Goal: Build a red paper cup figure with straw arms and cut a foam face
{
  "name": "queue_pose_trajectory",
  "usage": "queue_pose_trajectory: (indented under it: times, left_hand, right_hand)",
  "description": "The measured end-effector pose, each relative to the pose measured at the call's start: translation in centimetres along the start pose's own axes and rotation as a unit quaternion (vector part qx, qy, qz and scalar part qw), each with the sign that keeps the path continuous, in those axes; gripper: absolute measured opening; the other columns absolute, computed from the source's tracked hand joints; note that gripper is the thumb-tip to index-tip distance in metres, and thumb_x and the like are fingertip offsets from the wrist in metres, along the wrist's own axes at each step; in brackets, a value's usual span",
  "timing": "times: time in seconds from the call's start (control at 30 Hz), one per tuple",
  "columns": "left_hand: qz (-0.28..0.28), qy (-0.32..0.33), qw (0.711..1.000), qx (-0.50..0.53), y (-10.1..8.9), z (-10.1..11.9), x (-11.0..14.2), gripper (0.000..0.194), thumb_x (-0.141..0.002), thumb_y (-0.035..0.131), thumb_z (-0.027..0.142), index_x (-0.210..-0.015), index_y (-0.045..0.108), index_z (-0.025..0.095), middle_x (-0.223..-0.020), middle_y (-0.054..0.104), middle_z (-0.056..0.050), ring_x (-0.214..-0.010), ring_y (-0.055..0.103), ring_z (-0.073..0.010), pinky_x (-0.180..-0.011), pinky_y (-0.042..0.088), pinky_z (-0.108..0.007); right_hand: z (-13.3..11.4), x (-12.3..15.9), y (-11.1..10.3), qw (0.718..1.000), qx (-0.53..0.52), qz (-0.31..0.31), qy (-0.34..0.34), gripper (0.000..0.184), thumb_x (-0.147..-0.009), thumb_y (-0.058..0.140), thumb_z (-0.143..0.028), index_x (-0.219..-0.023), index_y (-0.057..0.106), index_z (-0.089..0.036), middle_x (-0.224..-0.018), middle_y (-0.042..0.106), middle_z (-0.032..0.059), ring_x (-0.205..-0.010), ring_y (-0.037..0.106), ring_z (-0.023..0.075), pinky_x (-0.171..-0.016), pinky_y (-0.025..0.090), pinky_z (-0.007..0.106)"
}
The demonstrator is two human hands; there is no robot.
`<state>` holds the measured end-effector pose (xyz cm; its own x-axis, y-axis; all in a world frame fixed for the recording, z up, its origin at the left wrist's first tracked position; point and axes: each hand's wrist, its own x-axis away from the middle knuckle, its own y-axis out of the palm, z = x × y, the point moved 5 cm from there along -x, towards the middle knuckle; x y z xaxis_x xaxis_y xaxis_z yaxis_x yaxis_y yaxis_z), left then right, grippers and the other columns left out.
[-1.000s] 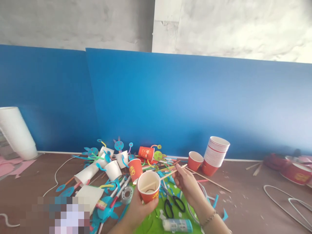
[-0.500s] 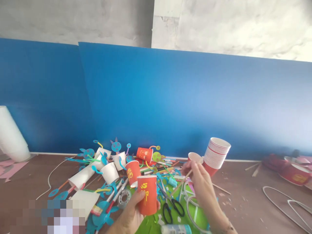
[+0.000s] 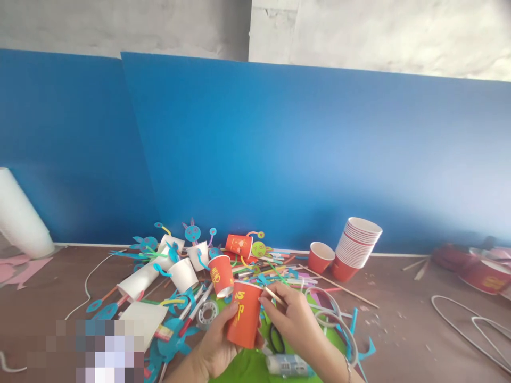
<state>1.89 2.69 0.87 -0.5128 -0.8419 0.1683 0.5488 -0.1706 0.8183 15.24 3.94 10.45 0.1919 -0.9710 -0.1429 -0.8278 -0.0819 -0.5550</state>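
Note:
My left hand point(image 3: 219, 336) is wrapped round a red paper cup point(image 3: 245, 316) with yellow lettering, held upright over the green paper point(image 3: 247, 367). In my right hand point(image 3: 293, 314) a thin wooden stick point(image 3: 273, 293) is pinched, its visible end close to the cup's rim on the right side. Whether the stick touches the cup I cannot tell. Below my right hand lie black-handled scissors point(image 3: 275, 340), partly hidden, and a glue stick point(image 3: 290, 366). A roll of clear tape point(image 3: 207, 315) rests left of the cup.
Several decorated cup figures point(image 3: 183, 274) crowd the left, with pens and paper scraps among them. Behind my right hand stand a single red cup point(image 3: 320, 260) and a tall cup stack point(image 3: 356, 250). White cable point(image 3: 471, 324) loops at right. A blue panel point(image 3: 279, 159) closes off the back.
The cup has turned from its open top facing me to upright, showing its lettering. My right hand swung right with the stick, then came back left and down to the cup's rim.

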Motion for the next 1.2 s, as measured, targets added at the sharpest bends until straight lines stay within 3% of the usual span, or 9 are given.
queue_pose_trajectory:
  times: [0.07,0.17,0.23,0.3,0.4,0.67,0.83,1.03,1.2]
  left_hand:
    - [0.001,0.002,1.0,0.001,-0.2,0.0,0.0,0.039,-0.082,0.067,0.045,-0.094,0.069,0.009,-0.085,0.072,-0.013,-0.081,0.069,-0.0253,-0.079,0.05,-0.037]
    - [-0.001,0.006,1.0,-0.012,-0.4,0.0,0.0,0.04,-0.084,0.063,0.046,-0.094,0.069,0.008,-0.082,0.072,-0.013,-0.073,0.067,-0.0224,-0.071,0.051,-0.034]
    - [-0.008,0.003,1.0,-0.028,-0.4,0.0,-0.2,0.042,-0.084,0.062,0.048,-0.092,0.069,0.008,-0.079,0.071,-0.012,-0.069,0.067,-0.0214,-0.066,0.051,-0.033]
    - [-0.021,-0.003,0.998,-0.051,-0.3,-0.1,-0.3,0.045,-0.082,0.063,0.051,-0.089,0.07,0.007,-0.076,0.071,-0.012,-0.063,0.066,-0.0206,-0.061,0.051,-0.032]
    - [-0.033,-0.017,0.996,-0.083,-0.4,-0.3,-0.4,0.05,-0.077,0.066,0.056,-0.083,0.07,0.007,-0.071,0.07,-0.011,-0.054,0.064,-0.0193,-0.053,0.049,-0.029]
    - [-0.001,-0.037,0.994,-0.099,-1.0,-0.5,-0.6,0.056,-0.069,0.068,0.062,-0.08,0.07,0.007,-0.068,0.07,-0.011,-0.053,0.065,-0.0189,-0.051,0.05,-0.028]
    - [-0.004,-0.041,0.994,-0.102,-0.7,-0.4,-0.4,0.057,-0.067,0.069,0.062,-0.08,0.071,0.006,-0.068,0.07,-0.01,-0.053,0.065,-0.0181,-0.05,0.051,-0.027]
    - [-0.027,-0.042,0.992,-0.116,-0.6,-0.6,-0.3,0.058,-0.067,0.068,0.064,-0.079,0.071,0.007,-0.066,0.069,-0.009,-0.049,0.064,-0.0176,-0.048,0.049,-0.026]
    - [-0.041,-0.032,0.992,-0.119,-0.8,-0.8,-0.3,0.056,-0.074,0.063,0.061,-0.082,0.071,0.006,-0.068,0.07,-0.01,-0.052,0.065,-0.0182,-0.049,0.05,-0.027]
  right_hand:
    - [0.0,0.0,-0.2,1.0,-0.011,-0.002,0.0,0.016,-0.084,0.052,-0.03,-0.089,0.062,-0.019,-0.075,0.063,0.002,-0.061,0.05,0.0153,-0.056,0.036,0.025]
    - [0.2,-0.1,-0.4,1.0,-0.002,-0.013,0.004,0.031,-0.083,0.055,-0.027,-0.112,0.06,-0.021,-0.075,0.062,-0.0002,-0.059,0.048,0.0148,-0.055,0.035,0.025]
    - [0.4,-0.2,-0.5,0.999,0.019,-0.041,0.006,0.023,-0.083,0.054,-0.026,-0.104,0.063,-0.021,-0.068,0.057,-0.0026,-0.057,0.044,0.0134,-0.053,0.033,0.024]
    - [0.6,-0.1,-0.5,0.996,0.026,-0.082,0.012,0.01,-0.084,0.053,-0.025,-0.081,0.061,-0.019,-0.061,0.051,-0.0044,-0.054,0.04,0.0114,-0.051,0.029,0.023]
    - [0.9,0.0,-0.5,0.99,0.004,-0.138,0.023,0.019,-0.086,0.052,-0.024,-0.067,0.049,-0.019,-0.058,0.048,-0.0052,-0.054,0.041,0.0101,-0.05,0.028,0.022]
    - [1.3,0.2,-0.7,0.987,-0.01,-0.161,0.015,0.021,-0.089,0.048,-0.026,-0.069,0.046,-0.019,-0.06,0.052,-0.0046,-0.054,0.044,0.0091,-0.05,0.032,0.021]
    - [2.3,0.5,0.4,0.955,-0.115,-0.258,0.091,0.009,-0.082,0.059,-0.024,-0.088,0.059,-0.018,-0.051,0.057,-0.0062,-0.046,0.052,0.0094,-0.047,0.036,0.019]
    - [2.6,0.4,0.9,0.941,-0.167,-0.268,0.124,0.006,-0.08,0.06,-0.022,-0.081,0.061,-0.016,-0.045,0.059,-0.0053,-0.039,0.047,0.0065,-0.041,0.024,0.018]
    - [2.3,0.3,0.8,0.932,-0.194,-0.283,0.113,0.005,-0.077,0.059,-0.019,-0.077,0.062,-0.015,-0.045,0.06,-0.0051,-0.039,0.049,0.0062,-0.04,0.021,0.018]
